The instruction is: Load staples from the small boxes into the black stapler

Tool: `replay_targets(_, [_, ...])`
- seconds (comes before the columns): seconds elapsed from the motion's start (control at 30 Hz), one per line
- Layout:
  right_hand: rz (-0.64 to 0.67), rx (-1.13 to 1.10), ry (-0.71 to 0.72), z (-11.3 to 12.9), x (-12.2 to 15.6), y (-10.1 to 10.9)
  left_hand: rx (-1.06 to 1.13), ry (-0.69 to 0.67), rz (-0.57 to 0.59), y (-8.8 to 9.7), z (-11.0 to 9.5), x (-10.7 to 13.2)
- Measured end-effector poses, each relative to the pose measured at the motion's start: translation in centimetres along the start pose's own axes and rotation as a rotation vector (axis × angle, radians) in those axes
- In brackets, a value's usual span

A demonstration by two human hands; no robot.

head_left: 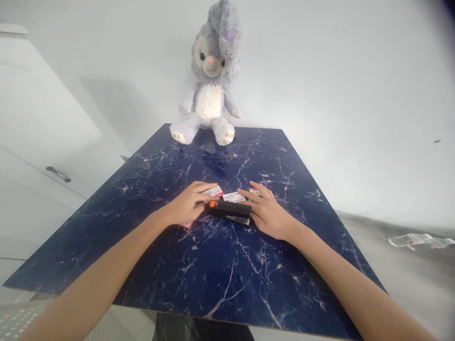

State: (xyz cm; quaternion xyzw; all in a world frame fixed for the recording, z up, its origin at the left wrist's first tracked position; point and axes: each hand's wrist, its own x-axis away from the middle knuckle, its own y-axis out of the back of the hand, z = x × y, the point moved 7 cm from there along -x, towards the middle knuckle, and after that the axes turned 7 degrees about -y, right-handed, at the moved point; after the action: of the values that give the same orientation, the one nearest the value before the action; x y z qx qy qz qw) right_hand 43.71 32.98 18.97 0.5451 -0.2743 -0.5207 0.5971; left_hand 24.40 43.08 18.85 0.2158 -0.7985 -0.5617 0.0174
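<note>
Left hand: the left hand (pixel 186 206) lies palm down on the table, fingers curled loosely over a small white-and-red box (pixel 214 191); a second red-edged bit of box (pixel 187 225) shows under the heel of the hand. It covers and touches them but is not pinching anything that I can see.
Right hand: the right hand (pixel 269 214) also lies palm down, fingers spread a little, its thumb side against the right end of the stapler (pixel 230 211). Whether it grips the stapler or only rests against it I cannot tell.
Stapler: black with an orange tip, lying flat and crosswise between the two hands, near the middle of the table, touching or just beside both.
Other boxes: one white-and-red box (pixel 233 197) lies just behind the stapler, another (pixel 253 191) peeks out at the right fingertips.
Step in hand: by my judgement, the hands are settling on the stapler and the boxes, before any lift.
Next move calls for: a firm closing of the fingers round one item while the other hand steadies what remains; the boxes look light and likely to slide on the glossy top.
Arm pose: both forearms run forward and inward from the lower corners, wrists low, elbows out of view.
Table: dark blue marbled table (pixel 220 274), tilted by the lens.
Beyond: a grey plush rabbit (pixel 210 76) sits upright at the far edge against a white wall; a white cabinet (pixel 42 142) stands left.
</note>
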Motion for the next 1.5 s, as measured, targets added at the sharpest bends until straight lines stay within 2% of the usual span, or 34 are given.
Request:
replay_targets(0.2, [-0.118,0.009,-0.021,-0.5,-0.8,0.8,0.028,-0.022,0.005,0.4,-1.1,-0.1])
replay_targets(0.37, [-0.132,-0.031,-0.070,-1.0,-0.7,0.9,0.078,-0.038,0.047,0.5,-1.7,-0.1])
replay_targets(0.47, [-0.185,-0.024,-0.087,-1.2,-0.5,0.9,0.047,0.026,-0.025,0.6,-0.8,-0.1])
replay_targets(0.6, [-0.252,0.000,-0.123,-1.9,0.0,0.7,-0.037,0.213,-0.110,0.2,1.2,0.0])
replay_targets(0.73, [-0.246,0.024,-0.119,-2.1,0.1,0.3,-0.069,0.233,-0.122,0.1,1.5,-0.3])
replay_targets(0.8, [-0.292,0.019,-0.127,-1.8,0.2,1.0,-0.054,0.243,-0.178,0.9,1.3,-0.2])
replay_targets(0.9, [-0.401,-0.095,-0.123,-0.9,0.9,3.0,0.052,0.290,-0.309,2.2,1.2,0.3])
replay_targets(0.97, [-0.342,-0.197,-0.099,-0.1,1.3,3.6,0.167,0.292,-0.406,2.8,1.0,0.6])
replay_targets(1.07, [-0.024,-0.330,-0.098,0.7,1.5,2.5,0.308,0.284,-0.517,3.0,0.7,0.9])
replay_targets(1.13, [0.115,-0.392,-0.122,0.7,1.6,1.6,0.364,0.271,-0.538,2.9,0.7,0.9])
replay_targets(1.17, [0.124,-0.399,-0.135,0.5,1.6,1.5,0.388,0.263,-0.545,2.9,0.7,0.9])
replay_targets(1.33, [0.008,-0.237,-0.196,-0.5,1.0,1.8,0.555,0.233,-0.546,3.1,0.2,1.0])
replay_targets(1.43, [-0.036,-0.138,-0.261,-0.7,1.2,2.2,0.582,0.165,-0.513,3.2,-1.5,1.1])
replay_targets(1.5, [-0.128,-0.117,-0.263,-0.4,1.5,3.0,0.609,0.122,-0.514,3.3,-2.8,1.3])
